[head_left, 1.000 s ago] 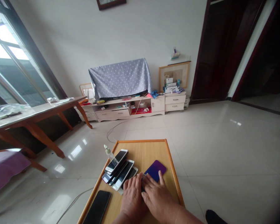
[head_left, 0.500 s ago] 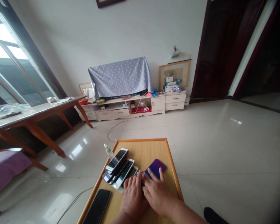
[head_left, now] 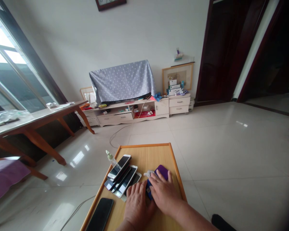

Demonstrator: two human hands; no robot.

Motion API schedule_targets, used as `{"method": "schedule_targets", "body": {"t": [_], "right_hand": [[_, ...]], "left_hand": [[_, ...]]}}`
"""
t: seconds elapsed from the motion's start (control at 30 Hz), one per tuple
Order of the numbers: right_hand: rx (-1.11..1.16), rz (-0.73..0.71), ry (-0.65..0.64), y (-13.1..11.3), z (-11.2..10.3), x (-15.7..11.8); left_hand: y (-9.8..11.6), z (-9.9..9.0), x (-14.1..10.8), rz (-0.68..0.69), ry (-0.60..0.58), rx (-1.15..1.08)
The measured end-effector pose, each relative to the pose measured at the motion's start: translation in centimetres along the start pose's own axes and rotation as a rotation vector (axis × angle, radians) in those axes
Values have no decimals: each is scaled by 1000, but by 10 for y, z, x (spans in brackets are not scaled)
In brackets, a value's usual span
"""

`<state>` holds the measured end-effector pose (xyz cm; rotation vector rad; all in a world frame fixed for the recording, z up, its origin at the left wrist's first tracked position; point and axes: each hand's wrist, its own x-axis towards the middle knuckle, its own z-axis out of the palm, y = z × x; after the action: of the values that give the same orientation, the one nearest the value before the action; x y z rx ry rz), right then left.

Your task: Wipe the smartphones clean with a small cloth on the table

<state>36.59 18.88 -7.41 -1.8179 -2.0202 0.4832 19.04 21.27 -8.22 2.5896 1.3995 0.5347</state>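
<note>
A purple-blue phone (head_left: pixel 162 170) lies face down on the small wooden table (head_left: pixel 149 154). My right hand (head_left: pixel 164 192) rests over it, fingers spread, with a crumpled white wipe (head_left: pixel 148 173) under or beside the fingertips. Against the phone's lower left edge is my left hand (head_left: pixel 137 200), its fingers bent down and close together; whether it grips the edge is hidden. To the left, several phones lie in an overlapping pile (head_left: pixel 125 179), with a clear bottle with a pale green nozzle (head_left: pixel 110 157) beside them. A black phone (head_left: pixel 100 213) lies nearer, at the left edge.
Beyond the small table stands a low white cabinet (head_left: pixel 115 118) bearing a cloth-covered object (head_left: pixel 122 80) and boxes (head_left: pixel 173 88). A long table (head_left: pixel 40 117) is at the left, above a purple-covered seat (head_left: pixel 8 179). A cable (head_left: pixel 79 207) runs over the floor.
My right hand has shifted slightly right over the purple-blue phone, and the white wipe now shows more. My hands are a little farther apart at the fingertips. The camera view has moved slightly.
</note>
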Motion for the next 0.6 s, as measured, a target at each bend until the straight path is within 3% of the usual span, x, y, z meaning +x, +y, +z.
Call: {"method": "schedule_targets", "body": {"t": [0.1,0.3,0.4,0.5,0.6], "right_hand": [[27,-91,-28,-7,4,-4],[-85,181,110,19,-7,15],[-127,243,161,25,-9,18],[-112,200,144,20,-1,14],[-65,64,85,12,9,8]], "left_hand": [[0,0,1,17,5,-6],[-1,0,-2,-23,-1,18],[0,-1,-2,-29,-19,12],[1,-2,-1,-32,-32,11],[3,-2,0,-22,-36,0]]}}
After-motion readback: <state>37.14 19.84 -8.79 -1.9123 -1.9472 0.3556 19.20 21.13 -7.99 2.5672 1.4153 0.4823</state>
